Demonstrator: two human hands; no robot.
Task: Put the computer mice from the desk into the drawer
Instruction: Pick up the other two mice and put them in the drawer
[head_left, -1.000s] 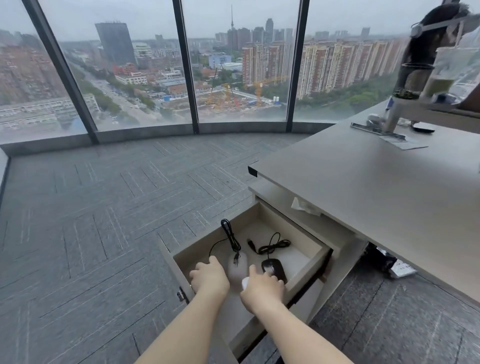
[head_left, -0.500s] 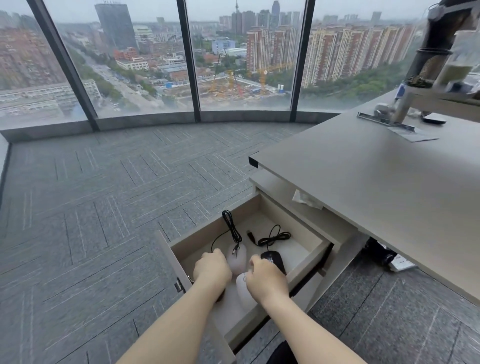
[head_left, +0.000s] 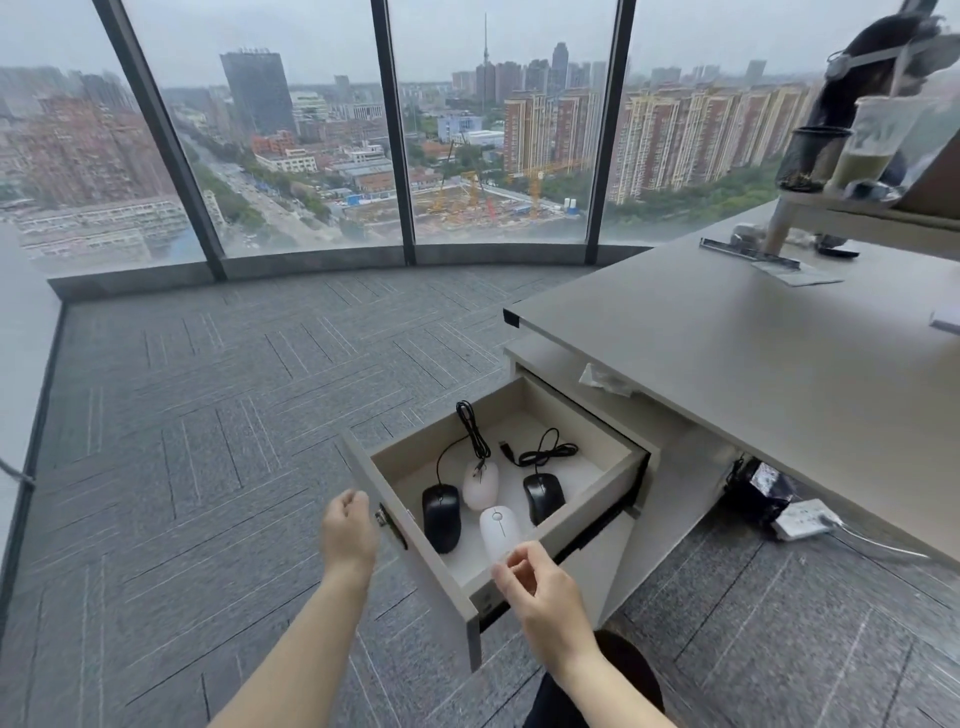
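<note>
The drawer (head_left: 582, 517) under the desk (head_left: 753, 364) stands pulled out. Inside lie several mice: a black wired mouse (head_left: 441, 517) at the left, a pale pink mouse (head_left: 480, 486) behind it, a white flat mouse (head_left: 500, 530) at the front, and another black wired mouse (head_left: 543, 498) at the right. Their cables coil toward the back. My left hand (head_left: 348, 535) hovers just outside the drawer's left front corner, fingers loosely curled, holding nothing. My right hand (head_left: 540, 590) is above the drawer's front edge, fingers apart and empty, just in front of the white mouse.
A raised shelf (head_left: 872, 218) at the desk's far right carries a mesh pen cup and a plastic cup. A ruler and paper (head_left: 769, 260) lie on the desk. A power strip (head_left: 802, 517) lies on the carpet under the desk. Glass windows close the far side.
Both hands have pulled back out of the drawer and let go of the mice; the left black mouse and the white mouse now lie uncovered inside.
</note>
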